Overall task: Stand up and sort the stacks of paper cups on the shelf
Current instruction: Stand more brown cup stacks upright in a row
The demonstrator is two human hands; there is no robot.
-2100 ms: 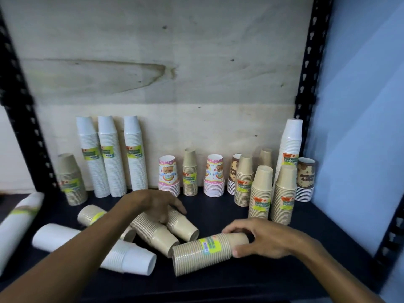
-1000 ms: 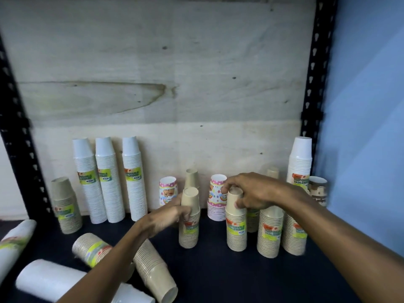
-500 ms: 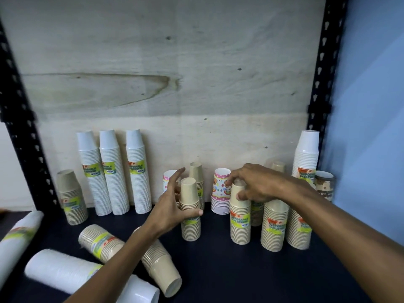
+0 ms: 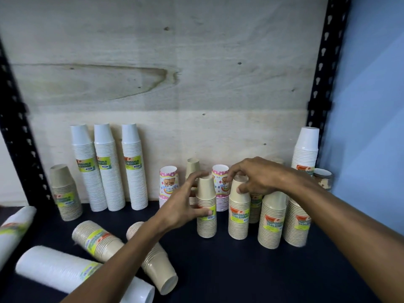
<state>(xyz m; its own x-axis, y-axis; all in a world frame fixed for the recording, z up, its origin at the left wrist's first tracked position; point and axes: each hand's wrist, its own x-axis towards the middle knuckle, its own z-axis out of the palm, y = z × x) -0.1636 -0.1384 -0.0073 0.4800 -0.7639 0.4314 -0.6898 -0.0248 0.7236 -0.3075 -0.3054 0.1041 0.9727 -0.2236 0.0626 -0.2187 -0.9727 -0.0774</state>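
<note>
Two upright brown paper-cup stacks stand side by side on the dark shelf (image 4: 240, 272). My left hand (image 4: 181, 208) wraps the left brown stack (image 4: 206, 224), thumb on its green label and fingers curled behind its top. From above, the fingertips of my right hand (image 4: 258, 178) pinch the top cup of the right brown stack (image 4: 239, 217). Two more brown stacks (image 4: 272, 221) (image 4: 297, 224) stand to the right. Lying on their sides at the front left are two brown stacks (image 4: 98, 241) (image 4: 157, 261) and a white stack (image 4: 61, 270).
Three tall white stacks (image 4: 109, 167) lean on the plywood back, a short brown stack (image 4: 65, 193) to their left. Pink printed stacks (image 4: 169, 184) (image 4: 220, 178) stand behind my hands. A tall white stack (image 4: 306, 149) and black uprights (image 4: 323, 62) bound the right; another white stack (image 4: 13, 226) lies far left.
Both hands lifted lying brown stacks and set them upright beside the right-hand group. My left hand has since closed around its stack; my right hand stays on top of its own.
</note>
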